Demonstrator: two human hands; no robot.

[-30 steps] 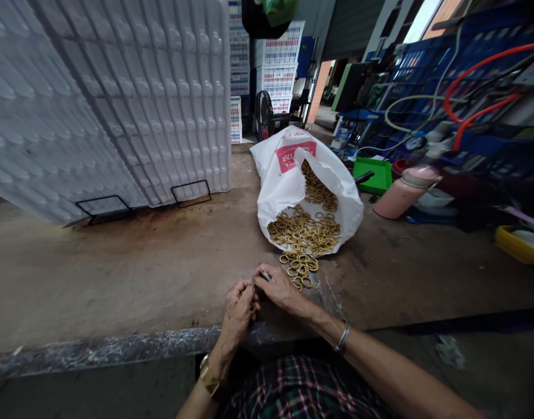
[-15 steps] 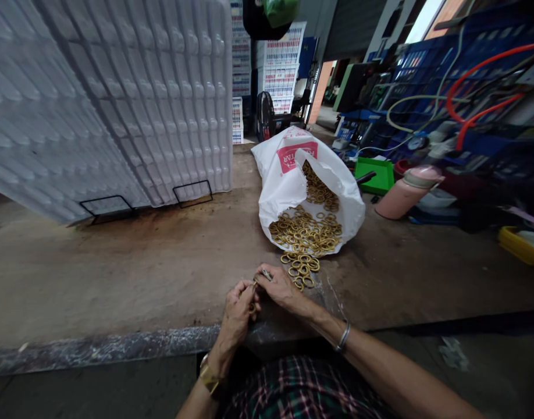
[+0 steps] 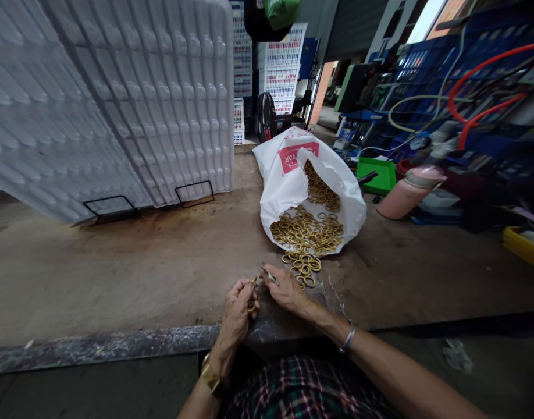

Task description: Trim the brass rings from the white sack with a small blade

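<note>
My left hand (image 3: 236, 305) is closed on brass rings near the table's front edge. One ring sits edge-on in the pinch of thumb and forefinger, and another brass ring (image 3: 251, 305) shows against the lower fingers. To its right, my right hand (image 3: 287, 290) grips a small slim grey metal tool (image 3: 269, 275); its kind is too small to tell. A narrow gap separates the two hands. Just beyond them, several loose rings (image 3: 305, 266) lie on the table at the mouth of a white sack (image 3: 279, 195), which holds a heap of brass rings (image 3: 308, 230).
Tall ribbed translucent plastic trays (image 3: 175, 105) stand at the left on the brown table (image 3: 118, 279), by black wire stands (image 3: 195, 193). A pink bottle (image 3: 406, 195), a green tray (image 3: 377, 174) and a yellow container (image 3: 526, 245) are at the right. White crates (image 3: 280, 81) are stacked behind.
My right hand with the tool has drawn slightly away to the right from the ring in my left hand, opening a gap. My left hand has stayed nearly in place.
</note>
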